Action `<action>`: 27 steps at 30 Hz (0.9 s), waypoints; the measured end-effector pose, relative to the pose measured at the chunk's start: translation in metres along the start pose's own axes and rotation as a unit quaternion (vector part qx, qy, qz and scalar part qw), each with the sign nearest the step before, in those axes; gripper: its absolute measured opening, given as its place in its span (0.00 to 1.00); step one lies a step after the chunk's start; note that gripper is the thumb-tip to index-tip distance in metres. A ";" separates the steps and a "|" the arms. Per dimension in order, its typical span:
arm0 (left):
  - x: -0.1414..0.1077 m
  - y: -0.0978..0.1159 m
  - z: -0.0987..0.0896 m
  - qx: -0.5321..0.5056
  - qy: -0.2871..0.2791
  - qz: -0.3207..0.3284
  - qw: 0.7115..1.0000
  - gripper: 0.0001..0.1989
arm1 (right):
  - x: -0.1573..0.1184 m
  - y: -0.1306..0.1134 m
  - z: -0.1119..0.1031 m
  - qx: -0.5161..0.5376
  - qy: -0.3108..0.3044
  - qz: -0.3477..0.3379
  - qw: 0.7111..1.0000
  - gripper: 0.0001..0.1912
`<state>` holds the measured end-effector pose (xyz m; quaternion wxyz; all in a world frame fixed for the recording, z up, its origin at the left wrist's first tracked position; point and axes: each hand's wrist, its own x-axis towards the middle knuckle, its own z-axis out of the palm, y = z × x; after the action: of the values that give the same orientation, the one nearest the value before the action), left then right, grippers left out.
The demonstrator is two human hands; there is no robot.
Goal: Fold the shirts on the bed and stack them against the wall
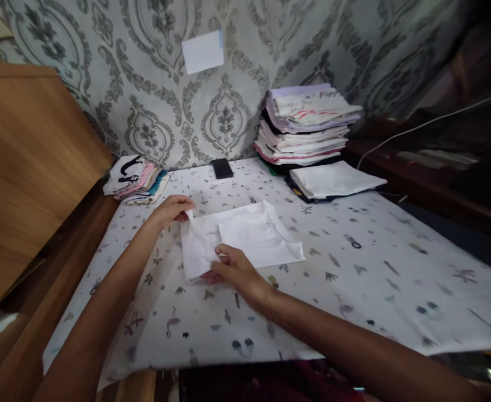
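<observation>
A white garment (253, 234) lies partly folded on the patterned white cloth covering the table. My left hand (175, 211) pinches its far left corner, lifted slightly off the surface. Near the garment's close left edge, my right hand (234, 271) grips the fabric between thumb and fingers. Between both hands the left end of the garment is raised and bent over. Its right part rests flat, with a folded layer on top.
Behind on the right stands a tall stack of folded clothes (308, 125), with a folded white piece (337, 178) before it. A smaller clothes pile (134, 178) sits at the back left. Between them lies a black flat object (222, 168). Wooden furniture (31, 167) borders the left.
</observation>
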<state>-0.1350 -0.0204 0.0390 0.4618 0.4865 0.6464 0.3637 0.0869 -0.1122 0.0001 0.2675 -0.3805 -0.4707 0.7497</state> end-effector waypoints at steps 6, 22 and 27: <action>0.026 -0.006 0.040 0.051 -0.034 -0.049 0.997 0.15 | -0.008 0.007 -0.023 0.062 0.003 0.080 0.995 0.05; -0.114 -0.039 0.045 0.422 0.039 0.358 0.832 0.11 | -0.012 -0.008 -0.046 -0.217 0.044 -0.045 0.974 0.19; -0.171 -0.069 0.053 0.575 0.063 0.424 0.697 0.11 | 0.016 -0.028 -0.036 -0.433 0.059 -0.253 0.863 0.18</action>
<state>-0.0880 -0.2021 0.0008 -0.1531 0.8557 0.4822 0.1088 0.1087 -0.0699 0.0107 0.2838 -0.3690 -0.8113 0.3537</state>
